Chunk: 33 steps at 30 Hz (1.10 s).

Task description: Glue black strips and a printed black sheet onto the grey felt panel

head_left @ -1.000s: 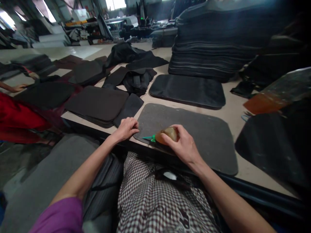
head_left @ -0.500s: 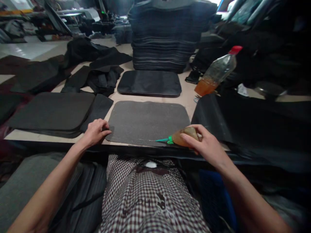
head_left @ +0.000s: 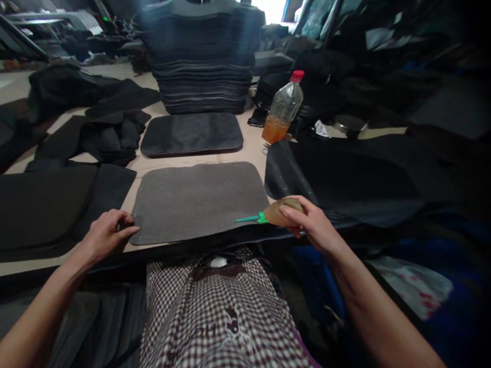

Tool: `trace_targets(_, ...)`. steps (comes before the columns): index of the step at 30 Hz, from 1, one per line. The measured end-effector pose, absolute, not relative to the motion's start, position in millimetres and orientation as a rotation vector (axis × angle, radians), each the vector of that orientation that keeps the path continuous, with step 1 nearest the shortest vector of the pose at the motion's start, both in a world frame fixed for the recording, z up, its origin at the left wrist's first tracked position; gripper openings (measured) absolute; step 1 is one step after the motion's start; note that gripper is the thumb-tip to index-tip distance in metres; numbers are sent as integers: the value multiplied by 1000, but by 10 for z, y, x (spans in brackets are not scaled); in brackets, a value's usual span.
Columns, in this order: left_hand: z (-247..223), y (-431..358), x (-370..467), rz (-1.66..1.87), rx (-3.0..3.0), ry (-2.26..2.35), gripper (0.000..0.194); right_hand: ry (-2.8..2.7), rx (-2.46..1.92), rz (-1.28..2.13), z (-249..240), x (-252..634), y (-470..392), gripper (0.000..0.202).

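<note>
A flat grey panel (head_left: 199, 199) with rounded corners lies on the table before me. My right hand (head_left: 307, 217) is closed around a small squeeze bottle (head_left: 283, 212) of yellowish-brown liquid. The bottle is tilted nearly flat, its green nozzle (head_left: 251, 218) pointing left with the tip low over the panel's front edge, towards the right; contact cannot be made out. At the panel's front left corner, my left hand (head_left: 109, 232) has bent fingers and a thumb pressed close at the edge, gripping or steadying it.
Behind the panel lies a black padded piece (head_left: 192, 134), with a tall stack of dark sheets (head_left: 203, 76) beyond. A red-capped plastic bottle (head_left: 284, 110) holding orange liquid stands to the right. Dark sheets flank the panel: a pile (head_left: 42, 204) left and black material (head_left: 345, 174) right.
The view has swung right, so the table's contents sit further left. Along the panel's front edge the squeeze bottle's tip has moved right. My left hand stays at the left corner.
</note>
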<state>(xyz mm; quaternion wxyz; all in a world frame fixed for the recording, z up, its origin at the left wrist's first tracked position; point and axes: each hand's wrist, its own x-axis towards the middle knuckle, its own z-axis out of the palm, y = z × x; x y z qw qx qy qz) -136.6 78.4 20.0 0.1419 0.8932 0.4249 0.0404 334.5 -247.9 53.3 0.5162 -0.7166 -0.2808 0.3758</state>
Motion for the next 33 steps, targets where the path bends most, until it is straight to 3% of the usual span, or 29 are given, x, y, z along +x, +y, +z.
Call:
trace_targets(13,217,745,-1373,93,2592,1238,35,-593,-1834,817,565,3561,-2596,52)
trace_targets(24,89,851,-1480,84,2555,1255,41,-644,-1873,753,523,3590,-2903,53)
trace_targets(33,65,879,-1503,86,2541,1220,42,-526,-2025,531,724,3827,-3049,52)
